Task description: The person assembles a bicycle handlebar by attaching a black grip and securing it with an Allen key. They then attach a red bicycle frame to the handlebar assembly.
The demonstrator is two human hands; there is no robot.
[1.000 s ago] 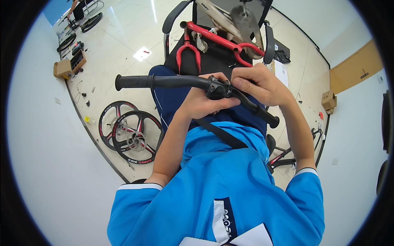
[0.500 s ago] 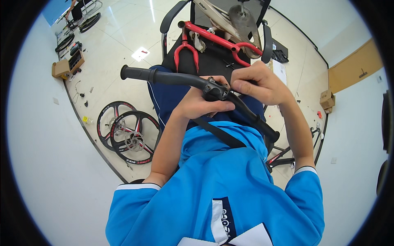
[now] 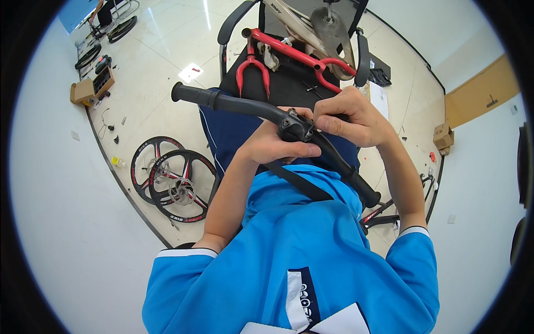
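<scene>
A black bicycle handlebar (image 3: 245, 107) with grips at both ends lies slantwise across my lap, its left end farther away than its right. At its middle sits a black stem clamp (image 3: 297, 127). My left hand (image 3: 266, 143) is closed round the stem from below, thumb along the near side. Just right of the clamp, my right hand (image 3: 356, 118) is pinched, with thumb and forefinger close to the clamp's bolts. Whatever sits between those fingers is hidden or too small to name.
Ahead stands a black chair (image 3: 233, 25) carrying a red bicycle frame (image 3: 295, 52), a red fork (image 3: 252, 65) and a pale frame (image 3: 292, 19). Two spoked wheels (image 3: 177, 192) lie on the floor at left. An open cardboard box (image 3: 83, 92) rests by the left wall, another box (image 3: 443, 135) at right.
The handlebar has turned slightly, its left end shifting right and away from me, its right end a little nearer. Both hands keep their grip beside the clamp.
</scene>
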